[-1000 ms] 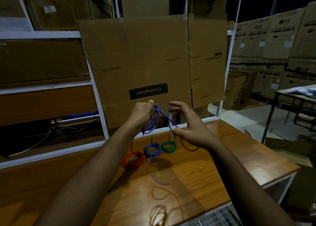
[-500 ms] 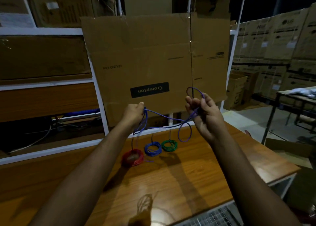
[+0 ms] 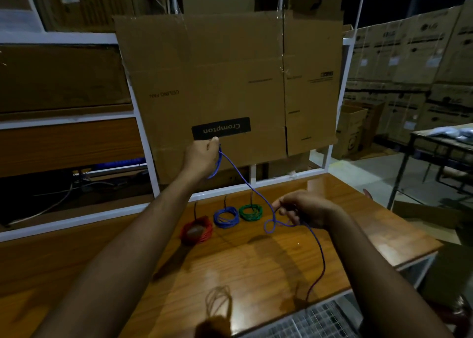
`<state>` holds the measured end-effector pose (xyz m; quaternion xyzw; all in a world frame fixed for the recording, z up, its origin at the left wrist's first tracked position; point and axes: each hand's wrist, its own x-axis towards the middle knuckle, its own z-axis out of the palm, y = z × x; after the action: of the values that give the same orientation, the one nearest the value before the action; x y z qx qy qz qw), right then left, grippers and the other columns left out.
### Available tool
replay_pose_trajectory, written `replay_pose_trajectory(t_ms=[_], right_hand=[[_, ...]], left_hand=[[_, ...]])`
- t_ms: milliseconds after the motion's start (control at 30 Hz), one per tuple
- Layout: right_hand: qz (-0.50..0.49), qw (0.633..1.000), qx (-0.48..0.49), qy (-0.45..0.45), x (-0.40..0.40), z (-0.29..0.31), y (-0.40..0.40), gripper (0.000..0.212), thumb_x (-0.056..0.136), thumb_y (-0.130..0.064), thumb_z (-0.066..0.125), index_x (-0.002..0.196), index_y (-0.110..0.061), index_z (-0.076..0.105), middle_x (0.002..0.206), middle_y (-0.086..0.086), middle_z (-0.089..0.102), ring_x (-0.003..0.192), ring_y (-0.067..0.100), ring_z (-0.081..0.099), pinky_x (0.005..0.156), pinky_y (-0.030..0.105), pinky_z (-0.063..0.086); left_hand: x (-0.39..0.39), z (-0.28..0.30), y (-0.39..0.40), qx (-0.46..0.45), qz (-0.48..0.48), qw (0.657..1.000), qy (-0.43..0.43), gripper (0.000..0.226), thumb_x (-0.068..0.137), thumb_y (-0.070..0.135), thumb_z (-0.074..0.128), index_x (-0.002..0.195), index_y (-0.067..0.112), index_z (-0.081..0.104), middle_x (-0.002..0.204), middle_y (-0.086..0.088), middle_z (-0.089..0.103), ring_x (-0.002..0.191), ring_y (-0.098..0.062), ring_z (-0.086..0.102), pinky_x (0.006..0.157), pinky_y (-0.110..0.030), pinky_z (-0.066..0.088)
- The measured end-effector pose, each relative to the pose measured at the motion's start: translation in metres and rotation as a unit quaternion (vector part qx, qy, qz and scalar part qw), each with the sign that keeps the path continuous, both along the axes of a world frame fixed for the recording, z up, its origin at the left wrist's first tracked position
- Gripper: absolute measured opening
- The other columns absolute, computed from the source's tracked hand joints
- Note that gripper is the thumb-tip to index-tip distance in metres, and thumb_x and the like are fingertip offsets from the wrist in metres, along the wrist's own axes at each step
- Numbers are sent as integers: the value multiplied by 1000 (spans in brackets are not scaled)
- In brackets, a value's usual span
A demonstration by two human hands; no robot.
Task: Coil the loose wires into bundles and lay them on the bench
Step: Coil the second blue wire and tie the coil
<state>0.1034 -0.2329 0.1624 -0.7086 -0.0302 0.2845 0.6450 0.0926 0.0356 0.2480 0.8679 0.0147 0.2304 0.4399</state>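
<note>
A loose blue wire runs between my two hands above the wooden bench. My left hand is raised in front of the cardboard and grips a few loops of it. My right hand is lower, near the bench, pinching the wire, which makes a small loop and trails down toward the front edge. Three coiled bundles lie in a row on the bench: red, blue, green.
A flattened cardboard box marked Crompton hangs on the white frame behind the bench. A metal grille lies at the bench's front edge. Stacked cartons and a dark table stand to the right.
My right hand has dropped from chest height to just above the bench, drawing the blue wire out longer. My left hand has risen slightly with its loops.
</note>
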Motion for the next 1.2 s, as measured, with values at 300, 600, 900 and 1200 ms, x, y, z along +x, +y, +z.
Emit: replay_pose_trajectory(t_ms=[300, 600, 900, 1200], right_hand=[[-119, 780, -523, -324, -5, 1, 24, 60, 92, -14, 55, 142, -42, 39, 163, 19, 0, 147, 45, 0, 111, 65, 24], [119, 910, -190, -350, -40, 19, 51, 17, 88, -44, 68, 98, -30, 66, 128, -6, 63, 131, 13, 49, 109, 53, 40], [14, 879, -161, -448, -44, -11, 98, 11, 94, -33, 66, 100, -25, 63, 95, 0, 54, 93, 17, 53, 81, 36, 46], [-209, 930, 111, -281, -38, 30, 56, 18, 101, -21, 54, 97, -11, 69, 67, 3, 62, 54, 11, 58, 53, 26, 48]], left_hand=[[-3, 6, -4, -121, -73, 989, 32, 50, 106, 36, 38, 61, 17, 35, 55, -3, 31, 47, -19, 26, 57, -32, 24], [-9, 25, -3, -276, -131, 949, 73, 41, 106, 38, 41, 69, 20, 35, 55, 3, 28, 44, -12, 23, 44, -22, 20], [-15, 19, -7, -387, -194, 894, 117, 45, 106, 39, 37, 66, 20, 31, 49, 7, 21, 39, -9, 17, 39, -20, 15], [-36, 22, 25, -288, -301, 884, 213, 47, 98, 54, 40, 66, 20, 31, 54, 5, 18, 40, -9, 16, 38, -20, 16]])
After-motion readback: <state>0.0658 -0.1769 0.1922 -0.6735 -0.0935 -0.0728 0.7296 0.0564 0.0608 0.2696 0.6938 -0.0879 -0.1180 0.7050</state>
